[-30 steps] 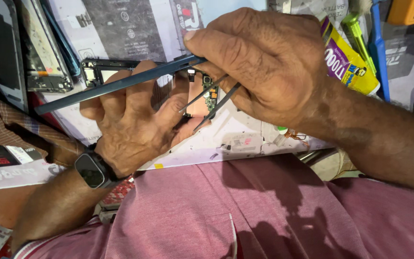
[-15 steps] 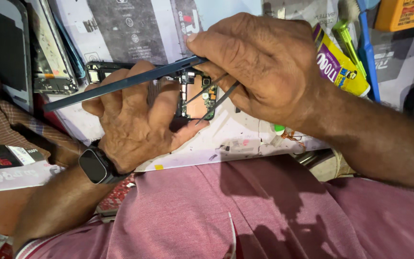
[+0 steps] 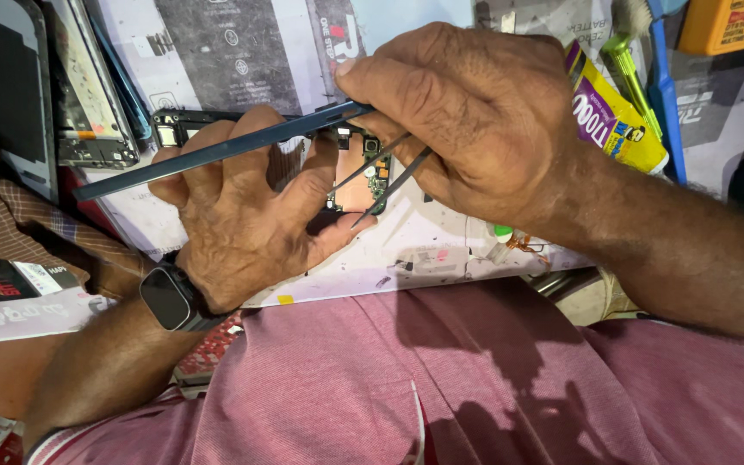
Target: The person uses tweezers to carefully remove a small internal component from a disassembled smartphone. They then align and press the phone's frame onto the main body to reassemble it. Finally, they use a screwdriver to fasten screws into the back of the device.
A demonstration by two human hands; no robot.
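Nearest you, your pink ribbed shirt (image 3: pixel 389 379) fills the lower view. Above it your left hand (image 3: pixel 243 224), a dark watch (image 3: pixel 168 297) at its wrist, cups a small circuit board (image 3: pixel 363 185) over the white paper-covered counter (image 3: pixel 441 250). Your right hand (image 3: pixel 475 120) pinches thin metal tweezers (image 3: pixel 385 176), tips on the board, and clamps a long blue frame (image 3: pixel 217 151). Beyond lies a yellow-and-purple glue tube (image 3: pixel 613 112).

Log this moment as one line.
left hand: holds phone frame | right hand: tweezers on circuit board | glue tube beside
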